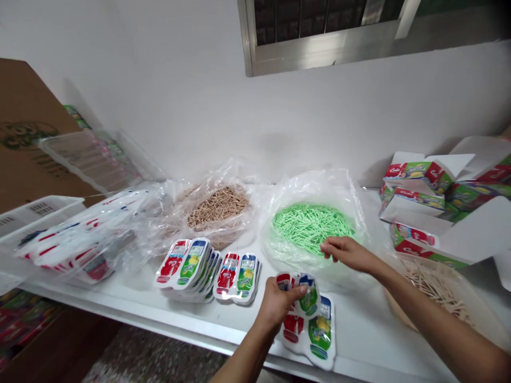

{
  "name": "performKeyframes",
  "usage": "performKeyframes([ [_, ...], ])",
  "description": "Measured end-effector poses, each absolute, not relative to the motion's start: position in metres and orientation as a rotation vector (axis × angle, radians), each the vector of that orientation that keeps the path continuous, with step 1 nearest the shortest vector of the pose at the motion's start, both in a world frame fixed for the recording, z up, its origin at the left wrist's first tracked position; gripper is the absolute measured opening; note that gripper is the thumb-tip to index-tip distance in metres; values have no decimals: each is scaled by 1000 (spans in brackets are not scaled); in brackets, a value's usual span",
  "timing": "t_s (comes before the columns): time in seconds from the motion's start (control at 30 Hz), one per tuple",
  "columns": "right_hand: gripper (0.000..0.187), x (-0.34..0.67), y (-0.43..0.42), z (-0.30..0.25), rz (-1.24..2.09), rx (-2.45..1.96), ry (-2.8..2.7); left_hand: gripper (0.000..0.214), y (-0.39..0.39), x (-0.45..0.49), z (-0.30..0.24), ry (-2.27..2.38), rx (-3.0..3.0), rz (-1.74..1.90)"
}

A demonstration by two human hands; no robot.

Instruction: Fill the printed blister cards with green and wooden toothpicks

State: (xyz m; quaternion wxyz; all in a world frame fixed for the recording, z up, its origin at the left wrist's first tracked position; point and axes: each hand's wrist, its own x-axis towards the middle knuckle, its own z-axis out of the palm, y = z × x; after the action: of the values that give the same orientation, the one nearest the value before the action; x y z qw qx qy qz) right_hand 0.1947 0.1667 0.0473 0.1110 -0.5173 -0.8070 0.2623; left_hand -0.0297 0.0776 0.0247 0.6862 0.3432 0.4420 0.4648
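Observation:
My left hand [275,304] is closed on a bottle-shaped packet [308,299] printed in red, green and blue, tilted up off the table. Under it, at the table's front, lies a twin-bottle packet [320,335] with a red cola half and a green lemon half. My right hand [344,253] hovers at the front edge of an open clear bag of thin green sticks [309,223]. Its fingers are pinched together, and anything between them is too small to make out. Left of my left hand are a short pile of packets [238,277] and a taller, leaning stack [187,266].
Brown sticks [219,206] fill another clear bag at the back. A plastic-wrapped heap of packets [83,234] covers the left side by a cardboard box [32,133]. At right stand open printed boxes [419,242] and a tub of pale sticks [439,292].

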Motion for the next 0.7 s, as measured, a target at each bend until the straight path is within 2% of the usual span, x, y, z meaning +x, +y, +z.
performKeyframes([
  [0.17,20,182,228,13,551,-1763,-2575,38,89,-36,29,1051,660,1150],
  [0.37,31,147,238,-21,419,-1859,-2721,38,97,-46,30,1059,607,1194],
  [0.7,26,202,254,-6,433,-1728,-2651,36,134,-69,27,1101,674,1325],
])
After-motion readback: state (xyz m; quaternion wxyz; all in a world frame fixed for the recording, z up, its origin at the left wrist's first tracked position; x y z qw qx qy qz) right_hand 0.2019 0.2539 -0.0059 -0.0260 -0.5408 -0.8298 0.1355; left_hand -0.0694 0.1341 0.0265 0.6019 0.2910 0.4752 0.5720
